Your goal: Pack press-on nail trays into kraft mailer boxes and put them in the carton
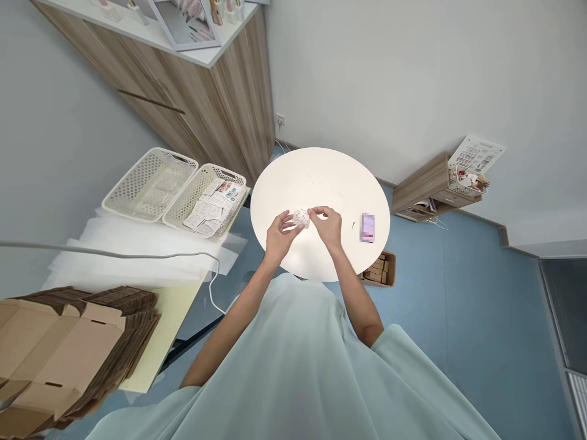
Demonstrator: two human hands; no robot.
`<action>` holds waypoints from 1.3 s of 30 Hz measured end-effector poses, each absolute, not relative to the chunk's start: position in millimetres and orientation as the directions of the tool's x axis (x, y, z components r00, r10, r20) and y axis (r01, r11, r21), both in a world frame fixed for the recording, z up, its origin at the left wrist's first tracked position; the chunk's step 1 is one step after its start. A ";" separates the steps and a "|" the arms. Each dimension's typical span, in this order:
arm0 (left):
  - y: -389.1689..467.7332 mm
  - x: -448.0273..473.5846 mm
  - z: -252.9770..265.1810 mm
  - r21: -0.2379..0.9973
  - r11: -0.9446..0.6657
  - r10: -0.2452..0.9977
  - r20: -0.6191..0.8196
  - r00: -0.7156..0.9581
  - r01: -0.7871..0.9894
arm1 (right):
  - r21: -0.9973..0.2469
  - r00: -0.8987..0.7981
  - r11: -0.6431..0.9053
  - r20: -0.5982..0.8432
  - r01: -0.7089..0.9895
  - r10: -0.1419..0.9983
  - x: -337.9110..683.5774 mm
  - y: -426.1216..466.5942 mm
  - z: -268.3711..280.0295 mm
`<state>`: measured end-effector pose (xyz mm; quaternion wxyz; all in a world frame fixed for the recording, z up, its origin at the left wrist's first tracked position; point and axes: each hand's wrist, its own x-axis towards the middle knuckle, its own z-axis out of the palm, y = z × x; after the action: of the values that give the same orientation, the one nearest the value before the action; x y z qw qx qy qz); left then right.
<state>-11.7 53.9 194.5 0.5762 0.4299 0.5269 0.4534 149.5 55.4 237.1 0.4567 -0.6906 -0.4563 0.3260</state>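
Observation:
Above the round white table [321,177], a small white printed sheet [301,217] with rows of dark marks is between my two hands. My left hand [277,237] grips its lower edge with the thumb, the other fingers spread behind and to the left. With thumb and index finger, my right hand [328,228] pinches at the sheet's upper right edge; the exact contact is too small to make out. A phone-sized purple and white item [367,227], blurred out, lies on the table to the right. Tiny dark bits [353,225] lie beside it.
At left, a side table holds a white basket of printed papers [208,208], another white basket [149,186], white sheets [123,263], and stacked flat cardboard boxes [82,348]. A carton [389,269] stands under the table's right edge. A cabinet [220,104] stands behind; a low shelf [419,183] is right.

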 end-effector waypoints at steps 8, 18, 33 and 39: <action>60.3 -21.5 207.2 0.924 0.303 0.951 -0.308 0.017 -0.234 | -0.964 0.320 -0.147 -0.070 0.223 0.945 170.0 66.4 232.5; 65.6 -28.4 215.2 0.598 0.602 0.796 -0.394 0.459 -0.529 | -0.992 0.200 -0.120 -0.124 -0.027 0.972 171.9 67.5 247.2; 54.2 -23.6 208.5 0.494 0.678 0.720 -0.292 0.630 -0.545 | -0.983 0.028 -0.115 -0.120 -0.143 0.992 165.2 67.7 249.6; 51.4 -21.8 210.1 0.605 0.597 0.779 -0.280 0.561 -0.527 | -0.994 0.101 -0.073 -0.081 -0.081 0.992 163.8 65.0 245.9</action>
<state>-21.8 51.4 210.1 0.8518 0.2340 0.2699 0.3832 163.8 65.0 245.9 0.5248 -0.5244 -0.4339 0.5112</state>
